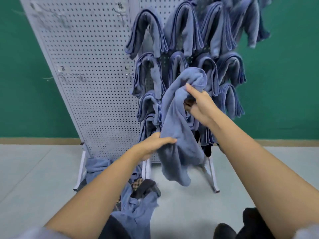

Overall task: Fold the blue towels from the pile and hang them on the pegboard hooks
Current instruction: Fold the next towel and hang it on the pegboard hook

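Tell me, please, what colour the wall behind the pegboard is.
The wall behind the pegboard is green, clearest in the head view.

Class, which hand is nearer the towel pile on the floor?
Left. The left hand grips the held towel low, above the pile; the right hand grips it higher up, farther away.

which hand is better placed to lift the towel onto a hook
Probably the right hand: it grips the towel at its top, level with the hung towels on the pegboard. The left hand grips it lower, near the board's foot.
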